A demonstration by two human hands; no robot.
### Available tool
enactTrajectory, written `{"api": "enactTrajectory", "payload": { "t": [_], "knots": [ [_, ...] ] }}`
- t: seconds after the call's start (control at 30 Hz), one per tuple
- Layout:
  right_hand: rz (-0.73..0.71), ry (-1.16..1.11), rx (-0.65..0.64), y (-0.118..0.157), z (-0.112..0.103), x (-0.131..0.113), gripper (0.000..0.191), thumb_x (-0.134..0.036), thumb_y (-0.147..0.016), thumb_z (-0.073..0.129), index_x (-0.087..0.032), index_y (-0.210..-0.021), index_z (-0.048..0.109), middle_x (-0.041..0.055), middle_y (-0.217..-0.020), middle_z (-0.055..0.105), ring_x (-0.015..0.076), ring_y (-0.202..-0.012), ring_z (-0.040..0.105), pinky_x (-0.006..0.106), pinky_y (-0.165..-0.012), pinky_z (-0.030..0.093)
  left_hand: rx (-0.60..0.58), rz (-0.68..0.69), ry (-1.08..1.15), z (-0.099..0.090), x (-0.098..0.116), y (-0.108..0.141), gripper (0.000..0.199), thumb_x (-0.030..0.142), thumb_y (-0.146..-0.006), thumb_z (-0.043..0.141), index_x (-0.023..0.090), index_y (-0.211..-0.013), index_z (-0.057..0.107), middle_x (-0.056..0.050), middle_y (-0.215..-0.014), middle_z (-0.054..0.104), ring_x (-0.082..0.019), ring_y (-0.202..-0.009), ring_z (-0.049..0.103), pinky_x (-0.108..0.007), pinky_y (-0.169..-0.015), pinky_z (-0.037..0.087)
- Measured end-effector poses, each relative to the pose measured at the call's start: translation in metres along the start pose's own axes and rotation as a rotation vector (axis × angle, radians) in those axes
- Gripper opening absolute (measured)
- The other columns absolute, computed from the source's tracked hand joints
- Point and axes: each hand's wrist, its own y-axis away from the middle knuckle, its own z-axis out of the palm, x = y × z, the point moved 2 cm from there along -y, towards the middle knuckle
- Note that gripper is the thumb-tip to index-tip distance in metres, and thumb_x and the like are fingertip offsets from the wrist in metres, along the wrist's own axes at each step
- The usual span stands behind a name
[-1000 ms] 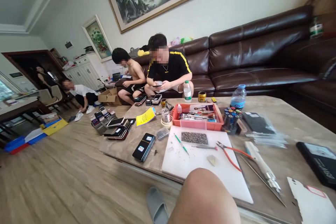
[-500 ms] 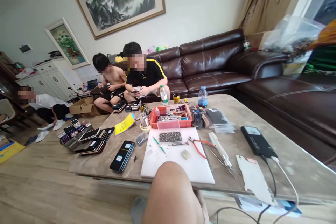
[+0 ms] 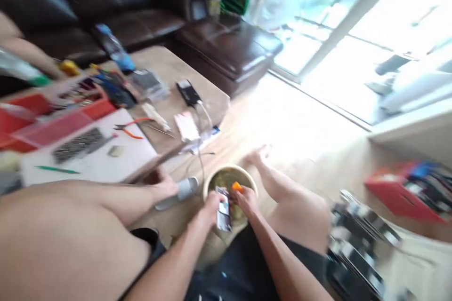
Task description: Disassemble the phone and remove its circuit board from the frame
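Observation:
Between my knees, my left hand [image 3: 212,204] grips a phone [image 3: 223,216] that looks opened, with a silvery, patchy inside facing up. My right hand [image 3: 247,199] is closed on a small orange object [image 3: 237,187], just to the right of the phone. Blur hides what kind of object it is. Both hands are above a round bin with a pale rim [image 3: 231,166]. Its contents are brownish and too smeared to name.
At left, the table holds a white board [image 3: 123,155], orange-handled pliers [image 3: 132,128], a red tray [image 3: 21,131] and a power bank [image 3: 188,92]. Cables hang off its edge. Stacked phones [image 3: 356,254] and a red box [image 3: 399,188] lie at right.
The view has swung right and down, away from the seated people toward the floor and glass door. Both my hands, the phone, the orange object and the bin have come into view.

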Motion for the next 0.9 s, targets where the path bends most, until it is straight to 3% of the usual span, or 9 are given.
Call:
{"api": "enactTrajectory", "payload": {
  "t": [0.07,0.17,0.3,0.43,0.57,0.7,0.83,0.9],
  "knots": [
    [0.107,0.052,0.022,0.004,-0.020,0.032,0.030,-0.040,-0.103,0.067,-0.017,-0.122,0.069,0.0078,-0.118,0.072,0.0204,-0.097,0.072,0.039,-0.084,0.063,0.008,-0.057,-0.051,0.004,-0.020,-0.006,0.039,0.034,-0.101,0.068,0.017,-0.136,0.063,-0.011,-0.130,0.068,-0.023,-0.106,0.071,-0.044,-0.088,0.063],
    [0.166,0.082,0.006,0.001,-0.018,0.048,0.029,-0.042,-0.104,0.066,-0.016,-0.116,0.071,0.0064,-0.110,0.074,0.0184,-0.092,0.072,0.037,-0.083,0.063,0.005,-0.044,-0.094,-0.001,-0.018,-0.006,0.041,0.023,-0.096,0.071,0.017,-0.135,0.063,-0.011,-0.118,0.074,-0.022,-0.093,0.076,-0.039,-0.080,0.065],
    [0.175,0.119,-0.028,-0.002,-0.011,0.043,0.029,-0.043,-0.104,0.065,-0.016,-0.112,0.071,0.0058,-0.106,0.074,0.0177,-0.089,0.072,0.037,-0.082,0.062,0.003,-0.006,-0.120,-0.005,-0.008,0.001,0.057,0.003,-0.078,0.072,0.018,-0.132,0.065,-0.011,-0.101,0.081,-0.025,-0.078,0.080,-0.039,-0.070,0.067],
    [0.177,0.186,-0.045,0.002,-0.021,0.036,0.030,-0.044,-0.102,0.066,-0.015,-0.105,0.071,0.0047,-0.099,0.074,0.0175,-0.086,0.071,0.037,-0.081,0.060,0.003,0.016,-0.134,-0.003,-0.008,0.001,0.064,-0.002,-0.071,0.066,0.017,-0.132,0.065,-0.011,-0.101,0.082,-0.027,-0.077,0.081,-0.039,-0.068,0.067],
    [0.168,0.244,-0.064,0.005,-0.028,0.029,0.026,-0.041,-0.102,0.067,-0.016,-0.106,0.073,0.0050,-0.099,0.076,0.0192,-0.090,0.071,0.038,-0.085,0.058,0.001,0.008,-0.150,-0.004,-0.008,0.000,0.062,-0.001,-0.070,0.065,0.015,-0.129,0.065,-0.013,-0.101,0.082,-0.028,-0.078,0.081,-0.040,-0.068,0.067],
    [0.138,0.286,-0.090,0.008,-0.029,0.019,0.027,-0.035,-0.101,0.068,-0.017,-0.121,0.071,0.0065,-0.110,0.076,0.0202,-0.096,0.072,0.039,-0.090,0.057,0.002,0.006,-0.159,-0.004,-0.007,-0.001,0.059,-0.001,-0.069,0.066,0.015,-0.126,0.066,-0.012,-0.095,0.082,-0.028,-0.077,0.081,-0.040,-0.070,0.067],
    [0.108,0.361,-0.108,0.012,-0.031,0.012,0.019,-0.032,-0.101,0.065,-0.016,-0.105,0.074,0.0064,-0.098,0.076,0.0186,-0.087,0.069,0.034,-0.082,0.054,0.024,-0.002,-0.169,-0.006,-0.006,-0.003,0.056,-0.002,-0.072,0.066,0.016,-0.124,0.067,-0.008,-0.087,0.080,-0.025,-0.072,0.079,-0.039,-0.069,0.066],
    [0.083,0.399,-0.116,0.015,-0.032,0.008,0.020,-0.030,-0.103,0.061,-0.016,-0.100,0.074,0.0065,-0.095,0.076,0.0181,-0.085,0.068,0.032,-0.080,0.052,0.044,-0.008,-0.177,-0.006,-0.007,-0.005,0.047,0.001,-0.079,0.068,0.016,-0.124,0.067,-0.005,-0.088,0.078,-0.022,-0.072,0.078,-0.037,-0.069,0.065]
  ]
}}
